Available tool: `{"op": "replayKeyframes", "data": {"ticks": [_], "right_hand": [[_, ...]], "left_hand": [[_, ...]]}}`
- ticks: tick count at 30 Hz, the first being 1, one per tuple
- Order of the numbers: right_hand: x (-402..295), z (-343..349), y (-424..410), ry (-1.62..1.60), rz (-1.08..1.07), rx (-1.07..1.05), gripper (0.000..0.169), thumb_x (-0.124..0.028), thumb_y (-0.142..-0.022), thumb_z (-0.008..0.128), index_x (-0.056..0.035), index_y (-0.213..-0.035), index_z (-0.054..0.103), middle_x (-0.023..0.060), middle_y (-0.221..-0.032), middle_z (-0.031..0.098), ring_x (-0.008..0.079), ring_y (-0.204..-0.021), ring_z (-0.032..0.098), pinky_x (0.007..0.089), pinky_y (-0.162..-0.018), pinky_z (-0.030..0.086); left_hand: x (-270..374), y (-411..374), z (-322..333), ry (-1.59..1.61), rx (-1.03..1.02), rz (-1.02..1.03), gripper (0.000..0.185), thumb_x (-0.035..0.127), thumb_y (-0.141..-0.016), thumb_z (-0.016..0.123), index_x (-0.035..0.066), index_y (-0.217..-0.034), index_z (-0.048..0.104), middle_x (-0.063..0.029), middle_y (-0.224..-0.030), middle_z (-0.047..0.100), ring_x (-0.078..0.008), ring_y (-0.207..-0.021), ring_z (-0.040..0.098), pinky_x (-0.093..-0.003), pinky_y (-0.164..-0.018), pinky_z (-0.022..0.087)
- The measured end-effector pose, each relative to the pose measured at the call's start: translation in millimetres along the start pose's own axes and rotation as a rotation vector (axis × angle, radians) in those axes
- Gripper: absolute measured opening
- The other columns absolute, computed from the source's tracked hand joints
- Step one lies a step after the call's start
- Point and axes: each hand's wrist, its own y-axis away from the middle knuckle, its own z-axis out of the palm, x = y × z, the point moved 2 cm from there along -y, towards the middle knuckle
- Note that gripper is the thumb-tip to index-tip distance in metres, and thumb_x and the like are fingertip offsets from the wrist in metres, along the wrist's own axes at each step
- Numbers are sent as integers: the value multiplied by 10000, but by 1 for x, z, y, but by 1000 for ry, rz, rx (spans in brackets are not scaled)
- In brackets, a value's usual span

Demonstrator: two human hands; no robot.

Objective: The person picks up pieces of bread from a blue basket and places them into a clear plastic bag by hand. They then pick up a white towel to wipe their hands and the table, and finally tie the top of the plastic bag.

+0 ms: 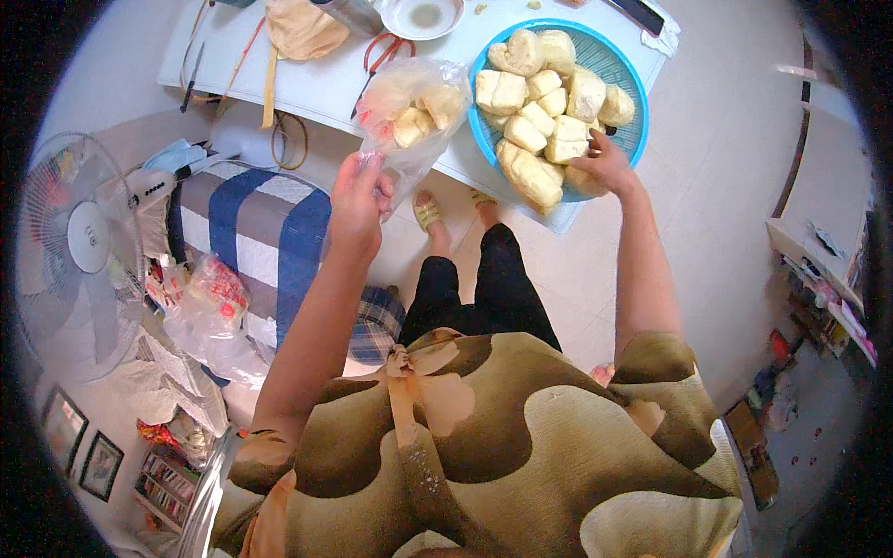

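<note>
My left hand (363,192) grips the gathered edge of a clear plastic bag (401,164). Inside the bag, which rests partly on the table, lie several pale steamed buns (411,127). To the right, a round blue plastic basket (642,143) holds a heap of pale yellow steamed buns (524,132), some squarish and some longer. My right hand (600,164) reaches over the basket's lower right part, its fingers against a bun (566,139); whether they are closed on it cannot be told.
On the white table (314,91) are red-handled scissors (391,50), a white bowl (422,17), a metal cup (352,15), a tan cloth (303,28) and a phone (636,14). A checked cushioned seat (254,230) and a standing fan (87,237) are at left. The basket overhangs the table's front edge.
</note>
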Motion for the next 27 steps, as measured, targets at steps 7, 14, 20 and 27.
{"op": "replayKeyframes", "data": {"ticks": [7, 14, 20, 27], "right_hand": [[35, -13, -14, -176, 6, 237, 568, -128, -734, 615, 15, -1263, 470, 145, -1141, 594, 244, -983, 600, 329, -826, 495], [-18, 32, 3, 441, 34, 292, 710, -379, -620, 741, 2, -1165, 492, 223, -1082, 594, 326, -992, 598, 409, -844, 482], [-13, 40, -9, 473, 76, 392, 751, -333, -604, 749, 17, -1167, 397, 243, -1100, 545, 371, -957, 597, 435, -802, 500], [-4, 18, -14, 248, 26, 251, 754, -350, -565, 748, -14, -1175, 460, 223, -1051, 609, 344, -961, 603, 396, -817, 488]], "left_hand": [[-1, -2, -3, 19, -23, -25, 128, 178, -914, 519, 77, -992, 534, 14, -628, 466, -37, -498, 366, -175, -430, 277], [1, 3, 3, -13, 0, -29, 112, 179, -908, 532, 80, -960, 526, 15, -623, 469, -40, -484, 367, -171, -424, 272], [-2, 2, 5, -1, -10, -15, 98, 185, -903, 541, 97, -942, 524, 25, -605, 467, -39, -483, 371, -173, -425, 272], [-4, 3, 12, -91, 6, -22, 97, 186, -902, 540, 96, -940, 535, 31, -597, 462, -33, -489, 376, -175, -430, 276]]}}
